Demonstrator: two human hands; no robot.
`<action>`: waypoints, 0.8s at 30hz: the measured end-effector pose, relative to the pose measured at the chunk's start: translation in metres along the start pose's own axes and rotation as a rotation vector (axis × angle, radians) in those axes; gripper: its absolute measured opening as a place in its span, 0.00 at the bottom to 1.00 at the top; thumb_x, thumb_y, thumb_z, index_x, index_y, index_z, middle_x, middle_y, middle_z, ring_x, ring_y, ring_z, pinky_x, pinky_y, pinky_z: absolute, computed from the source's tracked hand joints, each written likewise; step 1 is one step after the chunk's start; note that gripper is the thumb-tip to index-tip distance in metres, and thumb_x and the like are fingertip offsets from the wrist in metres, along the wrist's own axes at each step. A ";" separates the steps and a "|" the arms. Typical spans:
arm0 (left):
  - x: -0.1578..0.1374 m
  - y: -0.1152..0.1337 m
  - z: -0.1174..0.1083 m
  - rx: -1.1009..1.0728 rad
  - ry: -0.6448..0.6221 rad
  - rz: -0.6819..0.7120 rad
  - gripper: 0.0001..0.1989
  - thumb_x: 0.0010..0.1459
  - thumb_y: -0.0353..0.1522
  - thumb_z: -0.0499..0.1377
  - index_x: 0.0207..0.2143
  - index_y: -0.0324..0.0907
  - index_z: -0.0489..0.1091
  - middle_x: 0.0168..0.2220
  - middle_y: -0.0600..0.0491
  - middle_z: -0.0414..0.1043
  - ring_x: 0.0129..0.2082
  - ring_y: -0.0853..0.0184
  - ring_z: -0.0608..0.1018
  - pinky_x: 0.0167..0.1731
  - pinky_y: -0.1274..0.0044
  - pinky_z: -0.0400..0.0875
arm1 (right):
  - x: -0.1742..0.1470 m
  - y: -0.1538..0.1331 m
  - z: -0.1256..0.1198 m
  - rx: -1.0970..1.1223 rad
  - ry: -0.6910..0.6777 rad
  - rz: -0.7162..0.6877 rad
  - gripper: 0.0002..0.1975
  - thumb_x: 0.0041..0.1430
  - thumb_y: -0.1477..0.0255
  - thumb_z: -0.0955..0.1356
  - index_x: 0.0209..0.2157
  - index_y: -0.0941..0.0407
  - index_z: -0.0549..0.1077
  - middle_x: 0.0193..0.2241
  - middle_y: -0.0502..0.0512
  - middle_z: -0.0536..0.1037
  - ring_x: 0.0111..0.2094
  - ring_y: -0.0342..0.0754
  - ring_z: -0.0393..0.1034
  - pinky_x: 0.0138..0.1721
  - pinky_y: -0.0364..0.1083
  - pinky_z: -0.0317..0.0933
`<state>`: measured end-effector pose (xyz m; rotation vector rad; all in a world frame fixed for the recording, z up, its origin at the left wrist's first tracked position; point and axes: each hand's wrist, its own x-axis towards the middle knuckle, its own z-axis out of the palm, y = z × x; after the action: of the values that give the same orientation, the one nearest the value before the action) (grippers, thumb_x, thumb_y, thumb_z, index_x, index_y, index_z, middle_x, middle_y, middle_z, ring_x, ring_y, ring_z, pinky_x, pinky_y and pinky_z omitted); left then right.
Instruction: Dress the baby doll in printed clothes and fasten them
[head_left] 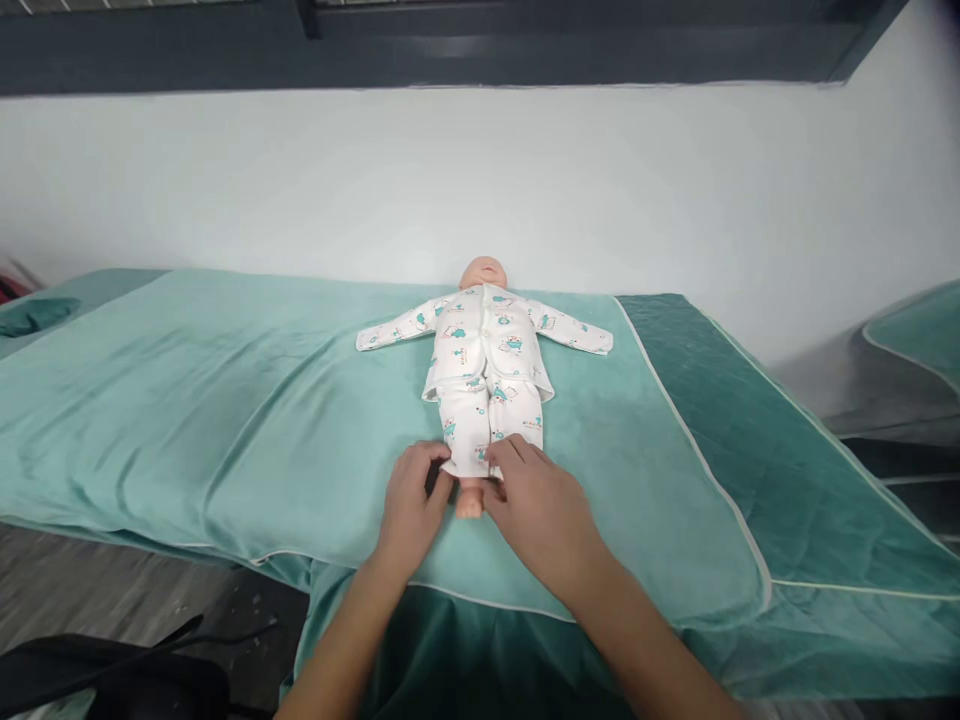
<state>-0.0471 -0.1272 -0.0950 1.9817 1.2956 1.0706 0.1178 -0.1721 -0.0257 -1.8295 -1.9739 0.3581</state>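
A baby doll (483,271) lies on its back, its head towards the wall and its feet towards me. It wears a white printed jacket (486,335) with both sleeves spread out to the sides, and matching pants (466,425). My left hand (417,505) pinches the cuff of the pants leg on the left. Beside it, my right hand (541,508) has its fingers closed on the pants near the inner edge of that same cuff. One bare doll foot (469,503) sticks out between my hands. The other foot is hidden behind my right hand.
A light green sheet (315,400) with white piping covers the bed, over a darker green cover (832,470). Behind stands a white wall (480,180) below a dark frame (480,45). A black object with a cable (112,670) is at the lower left.
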 end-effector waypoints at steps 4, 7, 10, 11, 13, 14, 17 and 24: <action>0.001 0.010 -0.003 -0.155 -0.010 -0.063 0.07 0.65 0.33 0.52 0.40 0.44 0.68 0.36 0.54 0.72 0.37 0.68 0.74 0.39 0.74 0.68 | 0.008 -0.012 -0.001 -0.159 -0.024 -0.013 0.06 0.61 0.80 0.63 0.37 0.57 0.70 0.36 0.56 0.75 0.37 0.53 0.71 0.29 0.47 0.53; -0.006 0.014 -0.009 -0.166 0.005 0.006 0.06 0.65 0.34 0.53 0.39 0.43 0.68 0.35 0.54 0.71 0.35 0.69 0.73 0.38 0.76 0.68 | 0.004 -0.010 0.004 -0.081 0.054 -0.068 0.05 0.59 0.79 0.64 0.35 0.56 0.69 0.35 0.55 0.75 0.36 0.51 0.71 0.29 0.47 0.53; -0.015 0.014 -0.016 -0.122 0.067 0.070 0.06 0.65 0.33 0.53 0.39 0.43 0.68 0.35 0.54 0.70 0.35 0.69 0.73 0.38 0.76 0.68 | -0.007 -0.007 0.006 0.059 0.149 -0.118 0.06 0.57 0.79 0.64 0.36 0.54 0.69 0.34 0.53 0.75 0.36 0.50 0.70 0.30 0.46 0.56; -0.018 0.013 -0.018 -0.104 0.101 0.081 0.06 0.65 0.33 0.53 0.39 0.43 0.68 0.35 0.54 0.70 0.35 0.69 0.73 0.38 0.76 0.68 | -0.011 -0.007 0.007 0.088 0.178 -0.141 0.07 0.57 0.79 0.64 0.36 0.54 0.69 0.34 0.53 0.75 0.37 0.50 0.70 0.32 0.47 0.57; -0.024 0.012 -0.021 -0.065 0.158 0.087 0.05 0.65 0.33 0.54 0.38 0.43 0.68 0.34 0.54 0.70 0.35 0.69 0.73 0.37 0.76 0.68 | -0.016 -0.009 0.007 0.114 0.202 -0.190 0.10 0.57 0.81 0.63 0.38 0.54 0.70 0.36 0.54 0.76 0.39 0.51 0.70 0.35 0.48 0.60; -0.026 0.011 -0.021 -0.045 0.164 0.076 0.06 0.65 0.34 0.54 0.37 0.43 0.68 0.34 0.54 0.70 0.35 0.69 0.73 0.37 0.76 0.68 | -0.018 -0.009 0.007 0.123 0.195 -0.213 0.10 0.58 0.81 0.63 0.39 0.55 0.70 0.36 0.55 0.76 0.40 0.52 0.69 0.37 0.49 0.62; -0.031 0.009 -0.020 0.002 0.125 0.010 0.06 0.65 0.34 0.54 0.37 0.43 0.68 0.33 0.55 0.70 0.32 0.69 0.74 0.34 0.76 0.68 | -0.023 -0.007 0.007 0.197 0.151 -0.261 0.09 0.62 0.79 0.62 0.40 0.55 0.71 0.37 0.56 0.76 0.41 0.53 0.69 0.42 0.52 0.64; -0.028 0.020 -0.019 0.081 0.199 0.125 0.06 0.64 0.32 0.56 0.42 0.43 0.70 0.41 0.51 0.71 0.42 0.65 0.75 0.42 0.72 0.71 | -0.039 0.042 0.014 0.365 0.353 -0.123 0.16 0.64 0.79 0.60 0.50 0.53 0.69 0.48 0.59 0.73 0.51 0.53 0.67 0.49 0.54 0.66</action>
<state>-0.0597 -0.1608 -0.0779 2.0822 1.3492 1.3226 0.1497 -0.2055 -0.0628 -1.4246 -1.6438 0.3080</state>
